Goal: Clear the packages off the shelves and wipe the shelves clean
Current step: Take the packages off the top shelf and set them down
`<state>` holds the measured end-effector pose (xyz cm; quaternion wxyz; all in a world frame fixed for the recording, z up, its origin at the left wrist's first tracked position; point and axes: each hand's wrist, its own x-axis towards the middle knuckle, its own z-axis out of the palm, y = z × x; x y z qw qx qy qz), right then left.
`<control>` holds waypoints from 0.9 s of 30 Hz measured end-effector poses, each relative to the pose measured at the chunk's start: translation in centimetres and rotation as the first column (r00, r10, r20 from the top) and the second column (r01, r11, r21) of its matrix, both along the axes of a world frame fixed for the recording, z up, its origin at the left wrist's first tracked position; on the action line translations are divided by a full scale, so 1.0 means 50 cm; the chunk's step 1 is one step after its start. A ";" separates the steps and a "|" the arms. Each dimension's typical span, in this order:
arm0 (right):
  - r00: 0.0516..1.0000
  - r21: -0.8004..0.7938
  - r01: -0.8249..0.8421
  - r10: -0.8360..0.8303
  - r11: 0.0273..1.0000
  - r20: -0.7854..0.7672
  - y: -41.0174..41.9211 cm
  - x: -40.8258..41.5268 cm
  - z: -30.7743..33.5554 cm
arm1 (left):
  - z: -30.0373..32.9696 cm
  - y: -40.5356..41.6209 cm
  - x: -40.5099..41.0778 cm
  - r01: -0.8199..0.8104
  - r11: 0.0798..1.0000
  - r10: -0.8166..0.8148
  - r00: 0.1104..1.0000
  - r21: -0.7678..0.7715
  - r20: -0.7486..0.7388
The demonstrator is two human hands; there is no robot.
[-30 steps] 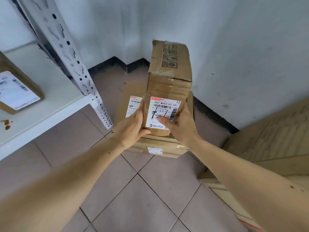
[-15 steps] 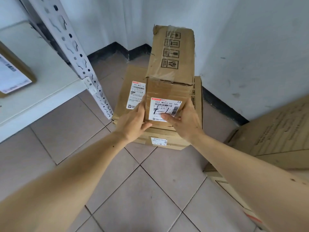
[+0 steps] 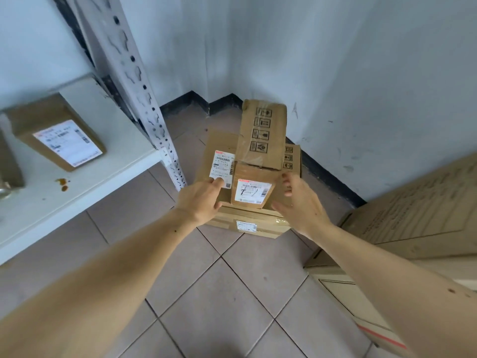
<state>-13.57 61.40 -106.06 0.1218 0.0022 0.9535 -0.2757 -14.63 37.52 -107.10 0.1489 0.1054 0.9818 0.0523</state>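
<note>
A long narrow cardboard box (image 3: 260, 151) with a white label lies on top of a flat wide cardboard box (image 3: 219, 151) on the tiled floor in the corner. My left hand (image 3: 201, 200) hovers by the narrow box's left side with fingers straight, over the flat box's label. My right hand (image 3: 296, 200) is off the box to its right, fingers spread and holding nothing. On the white shelf (image 3: 116, 161) at the left lies another labelled brown package (image 3: 59, 133), with brown stains (image 3: 62, 184) near the front edge.
A white perforated shelf post (image 3: 144, 99) stands between shelf and stacked boxes. Large cardboard boxes (image 3: 413, 215) crowd the right side against the wall. Grey tiled floor (image 3: 206, 293) lies open in front. A dark object (image 3: 7, 164) shows at the shelf's far left.
The narrow box went down onto the flat box and both hands let go of it. My right hand pulled away to the right, my left hand drew back.
</note>
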 end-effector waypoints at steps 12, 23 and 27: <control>0.938 0.355 -0.339 0.341 0.871 0.060 -0.035 0.029 0.511 | 0.515 -0.099 0.046 0.030 1.000 -0.028 0.985 -0.009 0.168; 0.875 0.547 -0.438 0.478 0.713 0.078 -0.193 0.091 0.991 | 1.037 -0.258 0.180 0.089 0.984 -0.064 0.985 -0.152 0.162; 0.832 0.558 -0.481 0.552 0.676 0.048 -0.258 0.121 1.143 | 1.194 -0.336 0.264 -0.030 0.983 0.046 0.995 -0.179 0.086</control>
